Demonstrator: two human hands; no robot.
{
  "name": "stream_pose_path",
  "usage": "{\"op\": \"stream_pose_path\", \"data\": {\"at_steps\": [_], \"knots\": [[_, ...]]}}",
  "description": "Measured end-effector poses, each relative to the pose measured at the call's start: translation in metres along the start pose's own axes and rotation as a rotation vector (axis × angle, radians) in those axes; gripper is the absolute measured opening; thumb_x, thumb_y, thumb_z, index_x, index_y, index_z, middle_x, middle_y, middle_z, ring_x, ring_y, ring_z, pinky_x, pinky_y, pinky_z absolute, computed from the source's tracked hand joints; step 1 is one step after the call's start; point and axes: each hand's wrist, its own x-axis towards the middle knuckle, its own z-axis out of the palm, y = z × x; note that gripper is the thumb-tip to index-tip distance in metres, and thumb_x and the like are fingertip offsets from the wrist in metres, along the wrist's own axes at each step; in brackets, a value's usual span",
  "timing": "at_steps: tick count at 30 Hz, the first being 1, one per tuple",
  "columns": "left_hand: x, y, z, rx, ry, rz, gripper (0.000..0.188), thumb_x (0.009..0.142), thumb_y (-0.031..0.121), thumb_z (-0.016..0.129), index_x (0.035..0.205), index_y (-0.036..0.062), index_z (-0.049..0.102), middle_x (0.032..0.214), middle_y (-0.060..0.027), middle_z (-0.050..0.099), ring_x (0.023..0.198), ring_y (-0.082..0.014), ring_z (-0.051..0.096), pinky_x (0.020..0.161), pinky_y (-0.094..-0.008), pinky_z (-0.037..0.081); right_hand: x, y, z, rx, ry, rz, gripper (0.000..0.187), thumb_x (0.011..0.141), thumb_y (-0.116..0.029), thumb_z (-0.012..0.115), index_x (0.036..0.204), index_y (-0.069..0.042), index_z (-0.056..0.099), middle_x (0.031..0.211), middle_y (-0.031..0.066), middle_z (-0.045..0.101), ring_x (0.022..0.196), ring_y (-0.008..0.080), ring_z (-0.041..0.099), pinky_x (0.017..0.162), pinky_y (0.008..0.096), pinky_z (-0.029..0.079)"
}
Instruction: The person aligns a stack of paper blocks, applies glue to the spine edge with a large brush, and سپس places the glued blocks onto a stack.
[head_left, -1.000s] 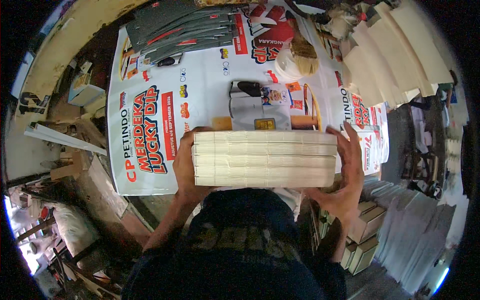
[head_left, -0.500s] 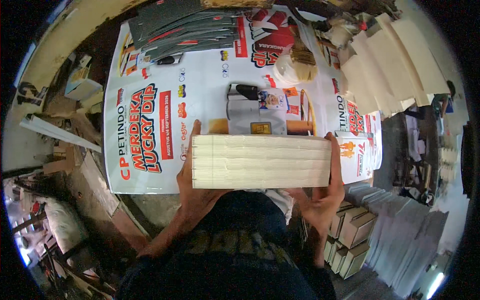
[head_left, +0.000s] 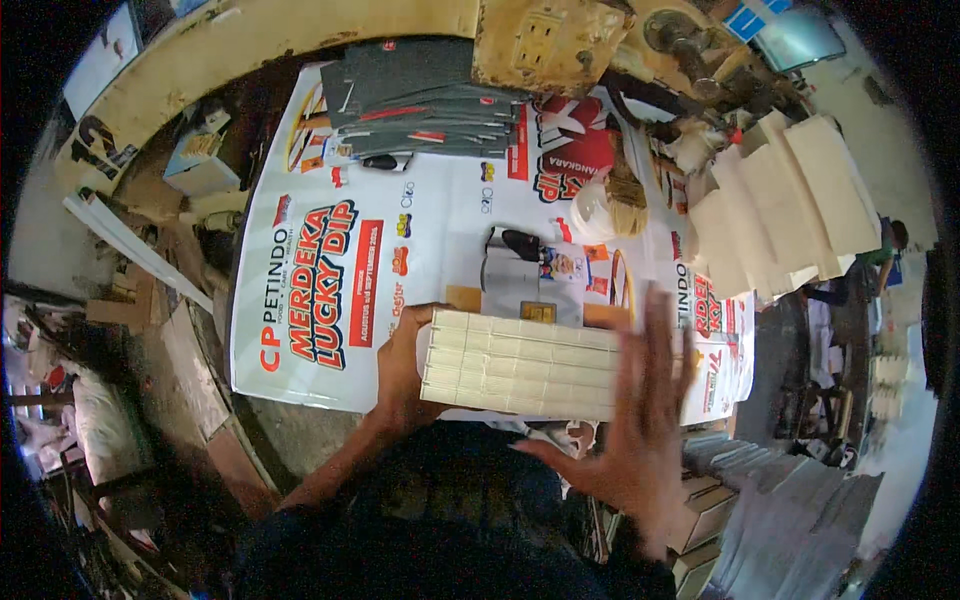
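A thick block of cream paper sections (head_left: 515, 362), like stacked book blocks with their folded edges facing up, stands at the near edge of the table. My left hand (head_left: 405, 365) grips its left end. At the right end is my right hand (head_left: 640, 430), its fingers stretched out and blurred by motion, the thumb spread away toward my body. The fingers cover the block's right edge, and whether they touch it is hard to tell. Beyond the block, a wide brush (head_left: 628, 208) lies across a white tub (head_left: 592, 212).
A printed banner sheet (head_left: 430, 240) covers the table. Dark grey covers (head_left: 410, 110) are piled at the back left, cream paper stacks (head_left: 790, 200) at the back right. Grey sheets (head_left: 790, 510) and boxlike blocks (head_left: 700, 515) stand low on the right. A yellowish machine frame (head_left: 540, 45) spans the back.
The block has shifted a little right and nearer and now slants down to the right. My right hand has loosened from its right end and spread its fingers. The whole view has shifted.
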Motion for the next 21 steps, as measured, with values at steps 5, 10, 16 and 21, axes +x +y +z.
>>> {"op": "stream_pose_path", "data": {"at_steps": [5,10,16,21], "knots": [[-0.002,-0.018,0.02,-0.141,0.047,-0.175,0.072,0.062,0.025,0.094,0.116,0.003,0.052,0.103,-0.0142,0.068,0.095,-0.0251,0.07,0.084,-0.0373,0.055,0.013,0.025,0.031,-0.05,-0.212,-0.028,0.107,0.073,-0.043,0.079,0.155,-0.003,0.022,0.145,0.0244,0.038,0.134,0.0426,0.039,0.114,0.0593,0.025],[0.002,-0.012,0.007,-0.189,0.016,0.023,0.092,0.046,0.031,0.1,0.118,-0.0001,0.051,0.111,-0.0142,0.064,0.102,-0.0239,0.065,0.091,-0.0366,0.052,0.017,0.033,0.029,0.102,-0.126,-0.068,0.102,0.07,-0.052,0.08,0.146,-0.001,0.034,0.128,0.024,0.049,0.125,0.0412,0.047,0.108,0.0545,0.033],[0.064,0.068,-0.037,0.075,-0.308,0.468,0.135,0.04,0.049,0.099,0.146,-0.0009,0.032,0.124,-0.0188,0.056,0.121,-0.035,0.054,0.106,-0.045,0.041,0.014,0.049,0.045,0.084,0.005,-0.107,0.09,0.066,-0.051,0.081,0.129,0.002,0.046,0.111,0.019,0.058,0.11,0.0359,0.057,0.097,0.0478,0.04],[0.078,0.113,-0.023,0.618,-0.704,0.383,0.128,0.051,0.063,0.09,0.142,-0.0079,0.033,0.123,-0.0265,0.055,0.118,-0.0415,0.054,0.104,-0.049,0.042,0.021,0.047,0.054,0.086,0.065,-0.147,0.094,0.063,-0.054,0.082,0.128,0.003,0.046,0.107,0.0182,0.059,0.107,0.0344,0.059,0.093,0.0458,0.043]]}}
